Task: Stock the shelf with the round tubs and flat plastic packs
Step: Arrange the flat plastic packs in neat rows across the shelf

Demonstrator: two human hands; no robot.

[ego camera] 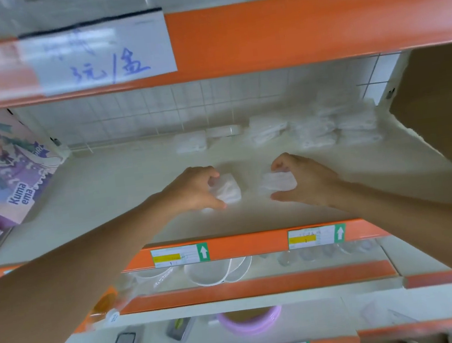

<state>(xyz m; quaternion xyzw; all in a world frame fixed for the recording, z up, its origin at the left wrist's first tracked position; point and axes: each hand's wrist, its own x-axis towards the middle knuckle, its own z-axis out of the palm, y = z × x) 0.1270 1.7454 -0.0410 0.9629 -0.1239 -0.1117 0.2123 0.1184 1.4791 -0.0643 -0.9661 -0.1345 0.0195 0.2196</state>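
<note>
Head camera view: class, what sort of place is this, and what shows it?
Probably a shop or stockroom: tiered orange-edged shelves, printed labels along one front edge, and a handwritten sign above piled clear packs.

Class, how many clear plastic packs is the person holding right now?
2. One pack is in the left hand, the other pack in the right hand, over the shelf middle. A palm might hide another. Back-row packs lie unheld.
</note>
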